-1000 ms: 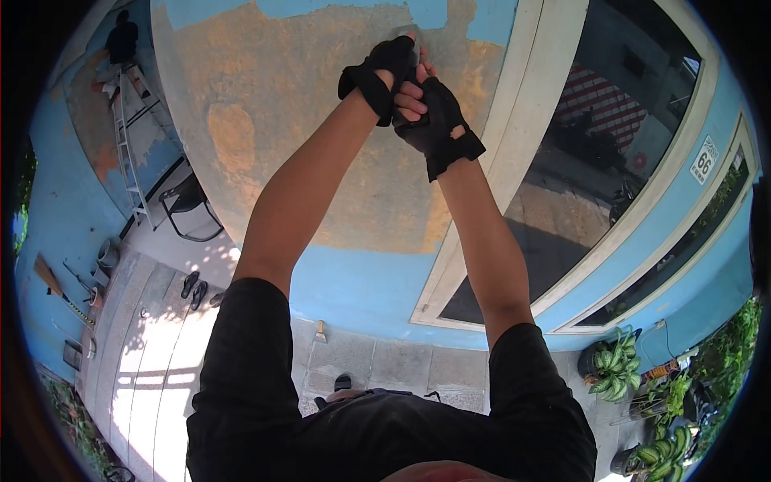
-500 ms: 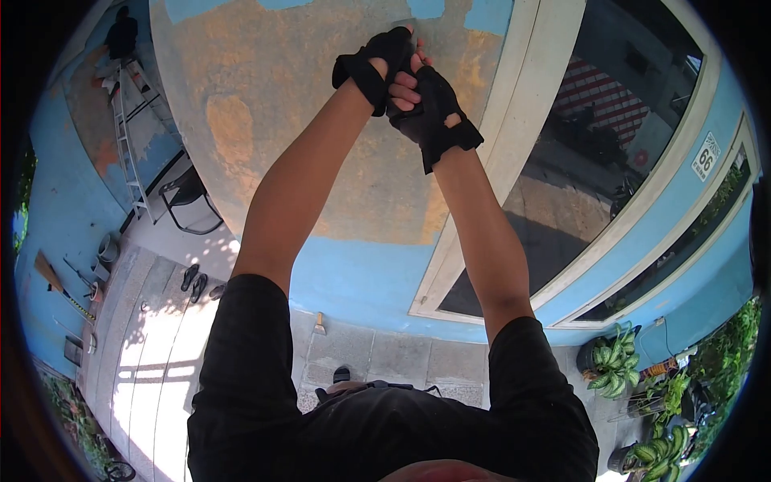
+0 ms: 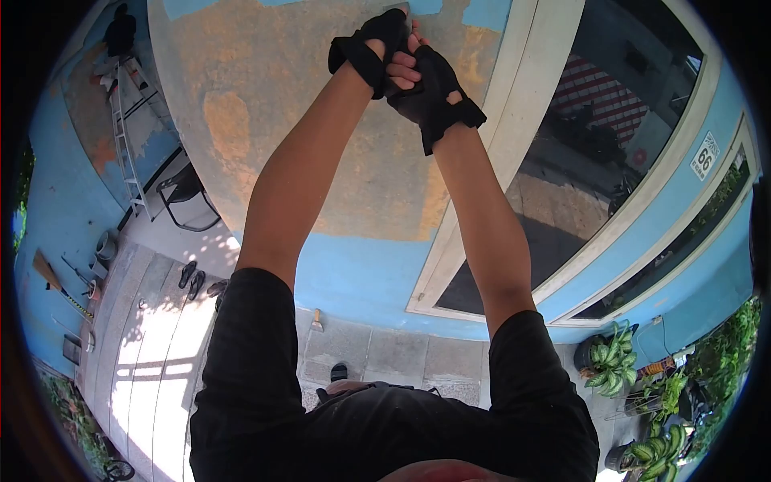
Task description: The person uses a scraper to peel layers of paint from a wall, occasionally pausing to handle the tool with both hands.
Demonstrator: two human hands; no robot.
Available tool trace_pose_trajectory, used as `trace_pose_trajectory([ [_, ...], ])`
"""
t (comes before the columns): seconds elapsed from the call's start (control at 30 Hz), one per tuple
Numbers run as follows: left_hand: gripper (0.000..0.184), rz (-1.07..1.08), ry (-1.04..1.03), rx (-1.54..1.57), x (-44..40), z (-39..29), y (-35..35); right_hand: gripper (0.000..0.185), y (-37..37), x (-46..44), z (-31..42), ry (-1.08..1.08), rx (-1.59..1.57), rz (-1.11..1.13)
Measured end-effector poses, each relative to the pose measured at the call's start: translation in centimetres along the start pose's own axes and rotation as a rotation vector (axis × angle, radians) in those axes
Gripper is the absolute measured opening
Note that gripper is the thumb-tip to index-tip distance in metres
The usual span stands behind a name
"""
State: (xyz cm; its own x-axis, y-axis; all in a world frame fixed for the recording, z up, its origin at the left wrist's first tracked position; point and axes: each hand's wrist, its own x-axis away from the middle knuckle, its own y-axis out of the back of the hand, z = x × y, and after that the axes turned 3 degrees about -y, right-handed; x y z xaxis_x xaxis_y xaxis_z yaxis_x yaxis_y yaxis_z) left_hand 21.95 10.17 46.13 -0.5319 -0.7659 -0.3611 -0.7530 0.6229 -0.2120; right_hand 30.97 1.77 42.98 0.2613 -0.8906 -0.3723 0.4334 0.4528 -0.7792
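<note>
Both hands wear black fingerless gloves and are raised together at the upper part of the wall, where patches of blue paint are gone and a grey and tan surface shows. My left hand is closed on a flat scraper, of which only a small grey part shows near the top edge. My right hand is closed just below and beside it, its fingers wrapped round what looks like the same tool's handle, which the gloves mostly hide. Blue paint remains above the hands.
A framed window stands to the right, with potted plants below. At the left are a ladder near another person, a black chair and sandals. Another scraper lies on the floor.
My two hands have moved together upward in the view, staying closed. The view of the wall and floor has shifted slightly.
</note>
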Motion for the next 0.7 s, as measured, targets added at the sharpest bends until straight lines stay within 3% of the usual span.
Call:
trace_pose_trajectory([
  [0.13, 0.037, -0.061, -0.1, 0.003, -1.5, -0.4, -0.3, 0.009, 0.4, -1.0, 0.9, -0.037, 0.049, 0.113],
  [0.3, 0.035, -0.015, -0.044, -0.05, 0.2, -1.6, -0.3, 0.009, -0.9, -0.6, 0.5, -0.007, 0.001, 0.039],
  [0.4, 0.047, -0.011, -0.093, 0.011, -2.1, -0.3, 0.5, 0.007, -0.4, -1.0, 0.4, -0.001, 0.048, 0.079],
  [0.63, 0.038, -0.005, 0.098, -0.128, 2.8, -1.6, -0.6, 0.011, 0.7, 0.1, -0.9, 0.029, -0.065, 0.061],
  [0.7, 0.038, 0.03, -0.029, -0.089, 0.9, -0.8, -0.1, 0.011, 0.9, -0.5, -0.6, 0.013, -0.051, 0.106],
])
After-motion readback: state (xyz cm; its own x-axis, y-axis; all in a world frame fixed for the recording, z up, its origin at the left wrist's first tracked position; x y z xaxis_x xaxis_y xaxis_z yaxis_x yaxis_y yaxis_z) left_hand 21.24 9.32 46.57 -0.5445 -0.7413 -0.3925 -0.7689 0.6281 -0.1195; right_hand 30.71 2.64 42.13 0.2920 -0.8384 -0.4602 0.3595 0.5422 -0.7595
